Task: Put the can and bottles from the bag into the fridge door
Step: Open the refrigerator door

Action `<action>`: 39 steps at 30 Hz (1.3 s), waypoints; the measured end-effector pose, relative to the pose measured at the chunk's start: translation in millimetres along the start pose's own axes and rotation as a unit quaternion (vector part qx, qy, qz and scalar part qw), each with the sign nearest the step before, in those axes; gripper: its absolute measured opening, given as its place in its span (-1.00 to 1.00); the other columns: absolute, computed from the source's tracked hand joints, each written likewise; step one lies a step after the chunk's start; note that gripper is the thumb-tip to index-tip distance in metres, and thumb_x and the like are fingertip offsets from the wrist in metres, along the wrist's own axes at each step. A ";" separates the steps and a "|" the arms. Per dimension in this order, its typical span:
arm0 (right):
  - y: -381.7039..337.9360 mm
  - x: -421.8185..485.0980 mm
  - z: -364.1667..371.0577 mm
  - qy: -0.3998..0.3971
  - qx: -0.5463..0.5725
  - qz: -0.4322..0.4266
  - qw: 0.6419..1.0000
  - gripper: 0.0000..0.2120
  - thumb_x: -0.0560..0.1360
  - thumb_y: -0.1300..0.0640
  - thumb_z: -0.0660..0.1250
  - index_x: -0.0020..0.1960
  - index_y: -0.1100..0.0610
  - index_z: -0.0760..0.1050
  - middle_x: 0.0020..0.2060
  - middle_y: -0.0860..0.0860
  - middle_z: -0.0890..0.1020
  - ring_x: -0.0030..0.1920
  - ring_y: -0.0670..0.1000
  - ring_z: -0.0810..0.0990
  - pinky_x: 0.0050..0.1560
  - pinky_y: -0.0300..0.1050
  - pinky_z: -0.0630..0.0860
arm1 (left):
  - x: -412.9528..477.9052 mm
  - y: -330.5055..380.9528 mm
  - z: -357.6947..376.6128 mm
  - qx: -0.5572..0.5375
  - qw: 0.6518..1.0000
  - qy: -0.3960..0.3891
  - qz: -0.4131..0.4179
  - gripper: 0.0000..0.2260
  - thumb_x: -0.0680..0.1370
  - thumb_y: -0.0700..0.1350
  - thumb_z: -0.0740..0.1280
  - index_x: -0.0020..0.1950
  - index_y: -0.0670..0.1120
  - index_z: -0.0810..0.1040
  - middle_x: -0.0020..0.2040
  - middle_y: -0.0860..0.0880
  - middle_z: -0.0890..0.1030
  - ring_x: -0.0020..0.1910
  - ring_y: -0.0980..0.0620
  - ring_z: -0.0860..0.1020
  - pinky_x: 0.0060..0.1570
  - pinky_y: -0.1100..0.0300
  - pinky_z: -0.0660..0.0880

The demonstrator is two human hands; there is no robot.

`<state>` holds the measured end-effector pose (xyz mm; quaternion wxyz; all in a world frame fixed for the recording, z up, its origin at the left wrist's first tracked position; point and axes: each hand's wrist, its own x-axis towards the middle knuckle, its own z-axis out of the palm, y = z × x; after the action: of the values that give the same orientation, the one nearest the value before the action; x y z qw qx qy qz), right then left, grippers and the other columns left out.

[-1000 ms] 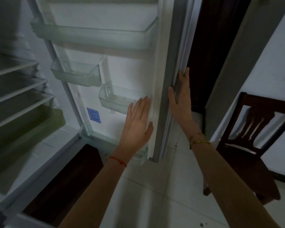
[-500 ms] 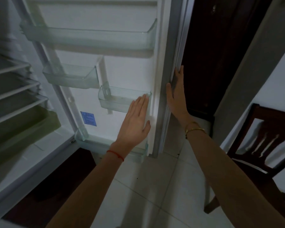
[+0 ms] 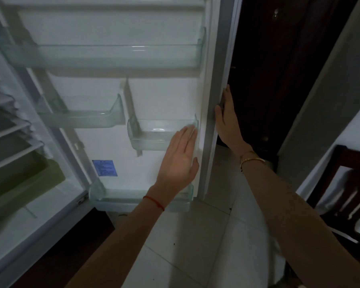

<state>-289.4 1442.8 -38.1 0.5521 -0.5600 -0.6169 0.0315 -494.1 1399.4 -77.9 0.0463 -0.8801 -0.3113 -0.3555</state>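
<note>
The white fridge door (image 3: 164, 96) stands open in front of me, its clear shelves bare. My left hand (image 3: 180, 154) lies flat against the door's inner face, fingers together, just below the small right-hand shelf (image 3: 162, 134). My right hand (image 3: 227, 121) rests flat on the door's outer edge (image 3: 218, 80), thumb on the near side. Neither hand holds anything. A wide shelf (image 3: 116, 57) runs across the top, a small one (image 3: 81, 119) sits at mid left, and a bottom shelf (image 3: 141, 199) lies behind my left wrist. No bag, can or bottles are in view.
The fridge interior with wire shelves (image 3: 10, 142) and a greenish drawer (image 3: 25, 183) is at left. A dark wooden door (image 3: 279, 80) stands behind the fridge door. A dark wooden chair (image 3: 345, 194) is at right. Pale floor tiles (image 3: 195, 235) lie below.
The view has shifted so the fridge door fills more of the frame and the chair sits further right. Both hands stay flat on the door in the same places.
</note>
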 end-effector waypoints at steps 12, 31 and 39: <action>55.3 69.4 30.8 0.004 -0.001 0.001 1.000 -0.47 0.66 0.02 -0.01 0.56 0.09 -0.10 0.56 0.04 0.06 0.54 0.03 0.14 0.50 0.16 0.18 | 62.5 -32.4 48.7 0.039 0.998 0.043 0.014 -0.45 0.48 -0.28 0.26 0.49 -0.30 0.31 0.49 -0.27 0.35 0.52 -0.22 0.26 0.54 -0.08 0.10; 87.9 142.2 70.7 -0.038 0.033 0.056 0.997 -0.51 0.65 -0.01 -0.01 0.55 -0.03 0.01 0.51 -0.06 0.24 0.42 -0.12 0.31 0.39 -0.22 0.25 | 120.9 -70.4 101.6 0.093 0.994 0.059 -0.022 -0.48 0.46 -0.36 0.20 0.44 -0.35 0.35 0.41 -0.30 0.45 0.45 -0.26 0.37 0.49 -0.09 0.21; 102.6 148.0 74.4 -0.031 0.030 0.037 0.998 -0.53 0.65 -0.01 0.01 0.53 0.01 0.07 0.49 -0.01 0.28 0.45 -0.02 0.30 0.46 0.10 0.29 | 125.9 -66.7 103.4 0.107 0.992 0.048 -0.045 -0.51 0.54 -0.24 0.24 0.47 -0.33 0.32 0.45 -0.27 0.41 0.49 -0.22 0.31 0.51 -0.07 0.16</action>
<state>-240.3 1631.3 -38.8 0.5474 -0.5643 -0.6118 0.0876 -401.4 1549.1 -81.6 0.1391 -0.8370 -0.3848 -0.3634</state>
